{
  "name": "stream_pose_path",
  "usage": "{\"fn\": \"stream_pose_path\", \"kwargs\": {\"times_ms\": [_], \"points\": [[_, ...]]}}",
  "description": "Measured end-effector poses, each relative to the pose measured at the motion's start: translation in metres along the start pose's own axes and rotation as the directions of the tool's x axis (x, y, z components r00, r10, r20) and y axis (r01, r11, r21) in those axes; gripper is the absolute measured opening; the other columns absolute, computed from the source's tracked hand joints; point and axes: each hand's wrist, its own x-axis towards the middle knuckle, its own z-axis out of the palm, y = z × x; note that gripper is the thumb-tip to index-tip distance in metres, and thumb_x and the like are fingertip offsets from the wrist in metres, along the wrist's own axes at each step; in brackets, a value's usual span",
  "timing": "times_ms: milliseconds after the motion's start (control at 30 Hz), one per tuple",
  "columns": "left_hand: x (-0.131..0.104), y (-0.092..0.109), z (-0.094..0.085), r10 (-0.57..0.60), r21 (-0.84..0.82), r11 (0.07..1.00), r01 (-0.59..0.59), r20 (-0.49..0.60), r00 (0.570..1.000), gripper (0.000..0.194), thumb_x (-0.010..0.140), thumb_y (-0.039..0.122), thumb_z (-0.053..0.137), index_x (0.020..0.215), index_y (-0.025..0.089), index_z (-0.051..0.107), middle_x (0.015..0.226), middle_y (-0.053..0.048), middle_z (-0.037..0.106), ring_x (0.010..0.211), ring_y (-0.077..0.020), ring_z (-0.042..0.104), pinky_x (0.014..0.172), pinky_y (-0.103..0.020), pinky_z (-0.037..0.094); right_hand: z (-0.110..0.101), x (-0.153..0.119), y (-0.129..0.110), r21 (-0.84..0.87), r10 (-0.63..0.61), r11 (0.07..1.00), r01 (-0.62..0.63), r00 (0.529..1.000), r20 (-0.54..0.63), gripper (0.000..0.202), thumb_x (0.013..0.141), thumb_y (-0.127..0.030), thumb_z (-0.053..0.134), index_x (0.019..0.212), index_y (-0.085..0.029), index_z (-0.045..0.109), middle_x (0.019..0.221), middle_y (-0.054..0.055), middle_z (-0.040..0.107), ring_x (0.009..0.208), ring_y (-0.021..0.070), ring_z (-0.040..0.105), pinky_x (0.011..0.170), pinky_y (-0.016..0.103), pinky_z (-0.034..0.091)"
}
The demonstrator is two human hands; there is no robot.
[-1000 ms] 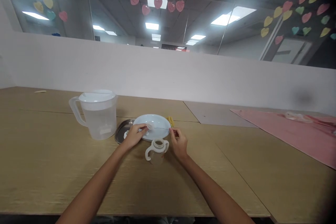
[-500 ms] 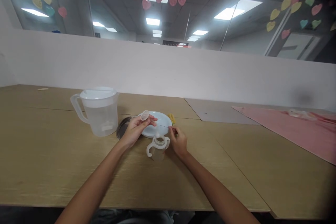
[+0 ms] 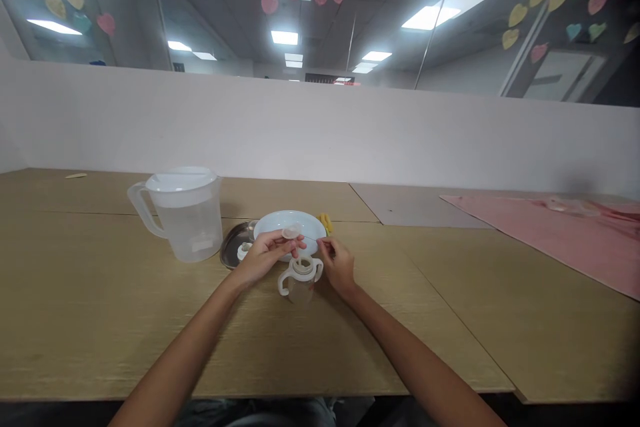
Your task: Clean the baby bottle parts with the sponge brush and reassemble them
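My left hand (image 3: 267, 251) is closed around a small translucent bottle nipple (image 3: 291, 232), its wide round end facing up, above the front of a white plate (image 3: 265, 221). My right hand (image 3: 338, 263) pinches a thin rod (image 3: 311, 239) that points left toward the nipple; whether its tip is inside cannot be made out. Between and just below both hands, a clear baby bottle (image 3: 301, 288) with two white handles stands upright and uncapped on the table. A white bottle collar (image 3: 243, 251) lies on a round metal tray (image 3: 230, 249) beside my left hand.
A translucent lidded pitcher (image 3: 193, 223) holding clear liquid stands on the left. Behind the plate lies a small yellow object (image 3: 326, 223). A pink cloth (image 3: 545, 233) covers the right side of the table (image 3: 280, 353), and a white wall (image 3: 300, 127) rises behind.
My left hand has moved right and slightly lower with the nipple, closer to my right hand. The white collar on the tray has come into sight. My right hand has barely moved.
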Motion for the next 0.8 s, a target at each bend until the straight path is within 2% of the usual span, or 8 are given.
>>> {"fn": "stream_pose_path", "kwargs": {"times_ms": [100, 267, 467, 567, 633, 700, 733, 800], "points": [[0.000, -0.002, 0.003, 0.004, 0.090, 0.996, -0.011, 0.080, 0.997, 0.030, 0.079, 0.038, 0.063, 0.094, 0.013, 0.069, 0.088, -0.008, 0.069, 0.082, -0.0185, 0.062, 0.076, -0.029, 0.049, 0.001, 0.000, 0.002, -0.010, 0.039, 0.999, -0.039, 0.999, 0.024, 0.034, 0.087, -0.044, 0.045, 0.080, -0.017, 0.063, 0.067, 0.003, 0.065, 0.058, 0.0133, 0.056, 0.057, 0.024, 0.043], [0.001, -0.003, 0.003, 0.140, 0.258, 0.954, -0.153, 0.068, 0.988, 0.024, 0.078, 0.037, 0.063, 0.088, 0.018, 0.072, 0.104, -0.009, 0.065, 0.098, -0.0214, 0.058, 0.087, -0.031, 0.046, 0.002, 0.001, 0.005, 0.001, 0.090, 0.996, -0.090, 0.995, 0.030, 0.035, 0.086, -0.044, 0.044, 0.078, -0.016, 0.063, 0.064, 0.002, 0.063, 0.055, 0.0128, 0.054, 0.055, 0.023, 0.041], [-0.001, -0.002, 0.003, 0.081, 0.268, 0.955, -0.127, 0.177, 0.981, 0.024, 0.080, 0.035, 0.060, 0.093, 0.019, 0.072, 0.110, -0.009, 0.064, 0.105, -0.0229, 0.057, 0.091, -0.033, 0.045, 0.003, 0.002, 0.003, 0.003, 0.093, 0.996, -0.093, 0.995, 0.048, 0.037, 0.086, -0.046, 0.043, 0.076, -0.016, 0.062, 0.063, 0.003, 0.063, 0.056, 0.0131, 0.053, 0.055, 0.023, 0.041], [0.000, -0.005, 0.001, 0.060, 0.266, 0.959, -0.097, 0.142, 0.988, 0.026, 0.081, 0.034, 0.058, 0.098, 0.018, 0.071, 0.111, -0.010, 0.065, 0.105, -0.0225, 0.058, 0.091, -0.033, 0.045, 0.002, 0.002, 0.001, 0.012, 0.091, 0.996, -0.092, 0.994, 0.056, 0.037, 0.086, -0.046, 0.044, 0.077, -0.016, 0.062, 0.065, 0.003, 0.064, 0.056, 0.0130, 0.054, 0.056, 0.023, 0.041], [0.001, -0.007, -0.003, 0.103, 0.324, 0.938, -0.121, 0.073, 0.992, 0.027, 0.083, 0.032, 0.055, 0.100, 0.018, 0.070, 0.110, -0.009, 0.065, 0.104, -0.0216, 0.058, 0.088, -0.032, 0.046, 0.002, 0.002, 0.001, 0.020, 0.091, 0.996, -0.092, 0.994, 0.062, 0.036, 0.085, -0.046, 0.044, 0.077, -0.016, 0.062, 0.064, 0.003, 0.063, 0.056, 0.0128, 0.053, 0.055, 0.023, 0.041], [0.002, -0.012, -0.011, 0.192, 0.458, 0.874, -0.159, -0.025, 0.981, 0.027, 0.084, 0.029, 0.050, 0.100, 0.018, 0.069, 0.107, -0.008, 0.067, 0.099, -0.0201, 0.059, 0.084, -0.031, 0.047, 0.002, 0.002, 0.001, 0.029, 0.091, 0.995, -0.094, 0.993, 0.069, 0.035, 0.085, -0.046, 0.045, 0.076, -0.016, 0.062, 0.063, 0.002, 0.062, 0.055, 0.0126, 0.053, 0.054, 0.023, 0.041], [0.002, -0.015, -0.016, 0.243, 0.562, 0.812, -0.157, -0.081, 0.967, 0.027, 0.085, 0.027, 0.048, 0.099, 0.019, 0.069, 0.104, -0.007, 0.067, 0.096, -0.0196, 0.060, 0.083, -0.031, 0.047, 0.003, 0.001, 0.001, 0.038, 0.091, 0.995, -0.094, 0.993, 0.075, 0.034, 0.084, -0.045, 0.045, 0.076, -0.016, 0.062, 0.063, 0.002, 0.062, 0.055, 0.0126, 0.053, 0.054, 0.023, 0.041], [0.001, -0.021, -0.028, 0.331, 0.790, 0.608, -0.076, -0.165, 0.929, 0.026, 0.084, 0.024, 0.046, 0.094, 0.019, 0.069, 0.096, -0.007, 0.068, 0.091, -0.0205, 0.060, 0.082, -0.033, 0.046, 0.003, 0.001, 0.001, 0.090, 0.098, 0.990, -0.105, 0.992, 0.078, 0.030, 0.082, -0.043, 0.049, 0.078, -0.016, 0.061, 0.064, 0.002, 0.061, 0.056, 0.0122, 0.052, 0.054, 0.023, 0.043]]}}
